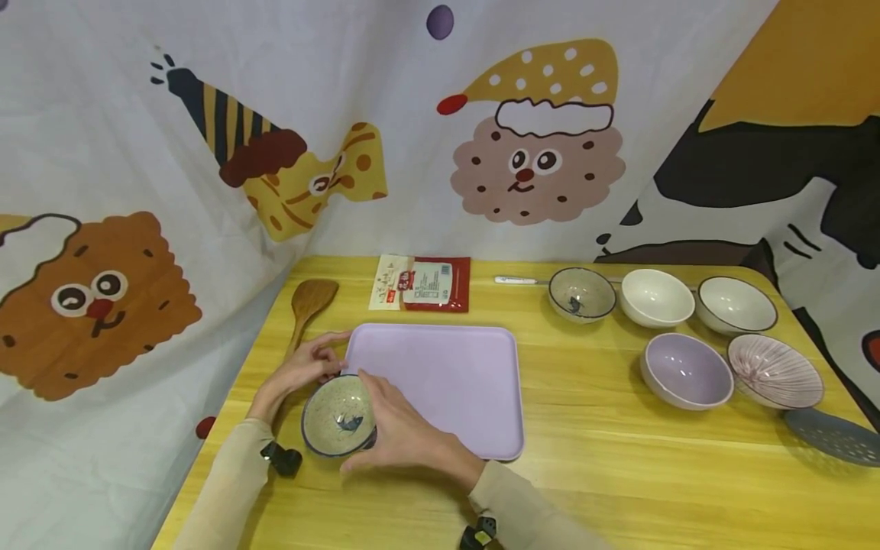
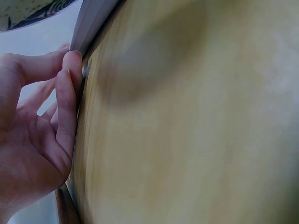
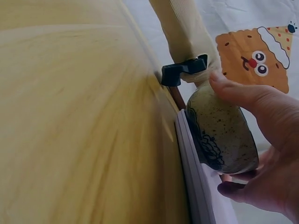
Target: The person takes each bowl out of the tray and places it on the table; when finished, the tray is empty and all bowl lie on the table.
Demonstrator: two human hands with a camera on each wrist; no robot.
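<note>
My right hand (image 1: 406,428) holds a small speckled bowl (image 1: 330,416) with a blue rim and a dark blue fish painted inside. Fingers and thumb spread around its right side, and the bowl overlaps the near left corner of the lilac tray (image 1: 467,389). From the right wrist, the bowl's speckled outside (image 3: 224,130) shows tilted beside the tray rim. My left hand (image 1: 312,367) is at the tray's left edge. In the left wrist view, its thumb and curled fingers (image 2: 67,102) pinch the tray rim (image 2: 88,28).
A wooden spatula (image 1: 312,298) lies at the left, its handle passing beneath my left hand. Behind the tray is a red-and-white packet (image 1: 422,284). At the right stand several bowls, including a lilac one (image 1: 687,370), with a grey slotted utensil (image 1: 835,437) nearby.
</note>
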